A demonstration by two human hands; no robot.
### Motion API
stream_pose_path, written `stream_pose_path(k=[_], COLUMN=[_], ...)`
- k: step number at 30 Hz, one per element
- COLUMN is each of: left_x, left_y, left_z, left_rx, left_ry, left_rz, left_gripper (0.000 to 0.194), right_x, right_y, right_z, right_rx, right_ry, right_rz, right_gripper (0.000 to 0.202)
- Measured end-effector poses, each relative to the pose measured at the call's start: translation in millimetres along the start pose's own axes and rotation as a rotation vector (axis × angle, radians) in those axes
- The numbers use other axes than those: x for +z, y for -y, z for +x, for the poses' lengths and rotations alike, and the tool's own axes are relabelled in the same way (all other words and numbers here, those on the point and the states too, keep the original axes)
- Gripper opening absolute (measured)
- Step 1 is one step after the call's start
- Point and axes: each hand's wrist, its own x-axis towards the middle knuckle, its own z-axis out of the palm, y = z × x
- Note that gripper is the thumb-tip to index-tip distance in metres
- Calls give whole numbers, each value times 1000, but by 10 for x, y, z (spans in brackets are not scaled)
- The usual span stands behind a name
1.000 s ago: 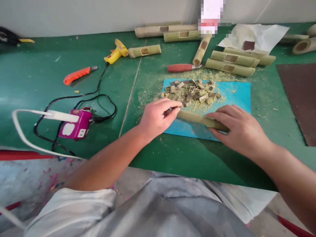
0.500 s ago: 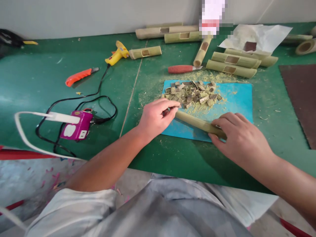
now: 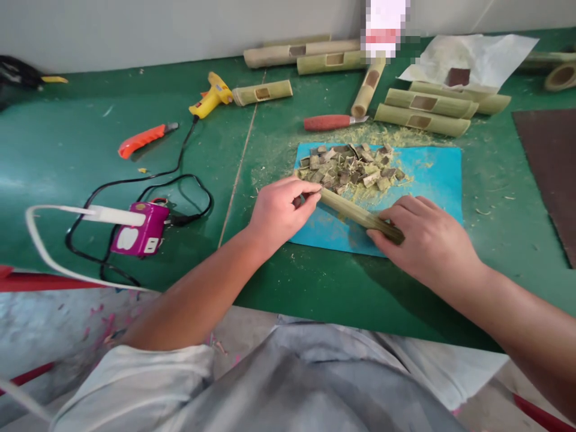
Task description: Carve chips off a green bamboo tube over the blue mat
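A greenish bamboo tube [image 3: 351,210] lies slantwise over the near part of a blue sheet [image 3: 427,174]. My left hand [image 3: 283,207] pinches its upper left end between thumb and fingers. Around the lower right end, my right hand [image 3: 425,237] has its thumb and fingers closed. Just beyond the tube, a heap of dark bark chips and shavings [image 3: 351,168] rests on the sheet. The red-handled knife [image 3: 328,122] lies behind the sheet, its blade pointing right.
Cut bamboo tubes [image 3: 423,120] with square openings lie along the back. A yellow glue gun [image 3: 210,99], an orange cutter [image 3: 143,140] and a purple power block [image 3: 140,228] with cables are at the left. Brown sheet [image 3: 549,162] at the right; white paper [image 3: 436,57] behind.
My right hand has shifted slightly left and up with the tube's right end. The tube looks turned, showing a more streaked, darker surface. My left hand has barely moved.
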Motion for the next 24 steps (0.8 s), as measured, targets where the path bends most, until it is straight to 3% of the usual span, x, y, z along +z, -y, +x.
stream_pose_path(k=[4,9,13,17,21,24], left_x=[25,63,62,60,58,73], left_y=[-49,-36,32,45,19,-21], left_z=[-30,-58,-53,-49,-62,-82], left_rx=[43,222,223,260,205,271], left_ry=[15,104,34,125,47,134], left_rz=[41,48,155,134,190,131], left_gripper=[12,17,19,21,20,22], right_x=[18,30,53,76,81,81], right_y=[14,54,74,84,84,85], right_z=[7,-7,-32,-50,-55,-55], right_rx=[-1,-7,-14,-38,-42,-57], right_ry=[8,-14,-7,-19,-35,-43], right_rz=[75,111,123,104,103,83], right_gripper=[17,17,16,18,20,20])
